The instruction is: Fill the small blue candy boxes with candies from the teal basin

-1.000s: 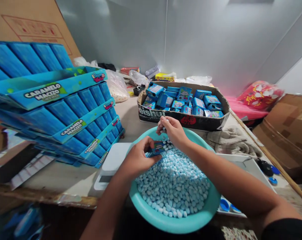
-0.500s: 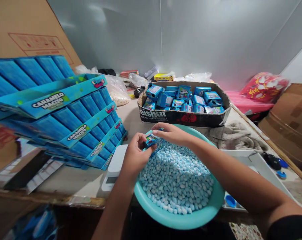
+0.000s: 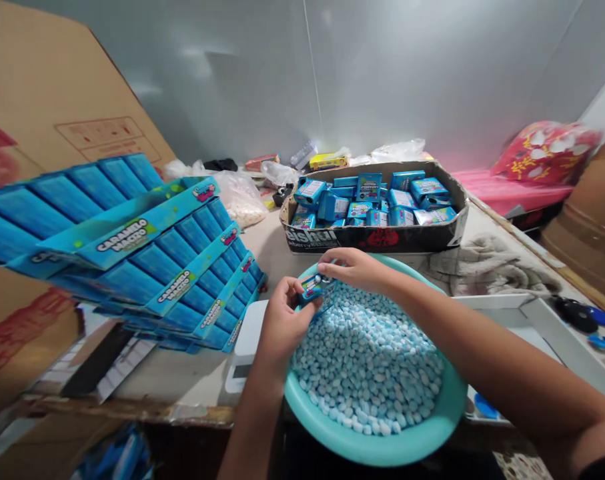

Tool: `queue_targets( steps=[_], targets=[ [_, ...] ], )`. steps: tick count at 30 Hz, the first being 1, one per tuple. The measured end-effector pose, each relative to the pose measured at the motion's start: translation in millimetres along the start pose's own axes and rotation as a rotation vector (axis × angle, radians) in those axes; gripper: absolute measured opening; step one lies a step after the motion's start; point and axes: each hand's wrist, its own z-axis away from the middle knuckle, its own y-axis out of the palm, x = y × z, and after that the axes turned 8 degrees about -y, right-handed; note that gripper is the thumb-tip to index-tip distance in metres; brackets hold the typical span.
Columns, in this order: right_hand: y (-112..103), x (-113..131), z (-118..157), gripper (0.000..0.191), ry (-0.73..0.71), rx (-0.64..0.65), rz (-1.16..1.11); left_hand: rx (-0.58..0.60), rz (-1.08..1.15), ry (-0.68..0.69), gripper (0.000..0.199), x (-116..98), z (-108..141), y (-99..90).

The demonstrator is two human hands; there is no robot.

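My left hand (image 3: 291, 313) is closed round a small blue candy box (image 3: 311, 287) with a printed label, held over the back left part of a turquoise basin (image 3: 377, 453). Light blue and white candies (image 3: 367, 360) fill the basin. My right hand (image 3: 349, 268) reaches in from the right, its fingertips pinched together at the top end of the box. Whether a candy or the box flap is between those fingertips is too small to tell. Behind the basin, a cut-down carton (image 3: 302, 241) holds several blue boxes (image 3: 369, 187).
Stacked display trays of blue boxes (image 3: 167, 290) lean at the left, beside a white scale (image 3: 249, 333). A white tray (image 3: 537, 307) and a grey cloth (image 3: 487, 267) lie right. Plastic bags (image 3: 239, 197) sit at the back left, and a large cardboard box (image 3: 42, 80) stands behind the trays.
The view has shifted, so most things appear a little farther right. My hands keep nearly the same hold at the small box.
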Motion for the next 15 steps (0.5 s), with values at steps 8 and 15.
queue_targets(
  steps=[8, 15],
  targets=[
    [-6.5, -11.3, -3.0, 0.023, -0.014, -0.04, 0.076, -0.009, -0.06, 0.006, 0.037, 6.7, -5.0, -3.0],
    [-3.1, -8.2, -6.4, 0.006, -0.123, -0.001, 0.04, 0.002, -0.067, 0.015, 0.039, 7.9, -6.9, -2.8]
  ],
)
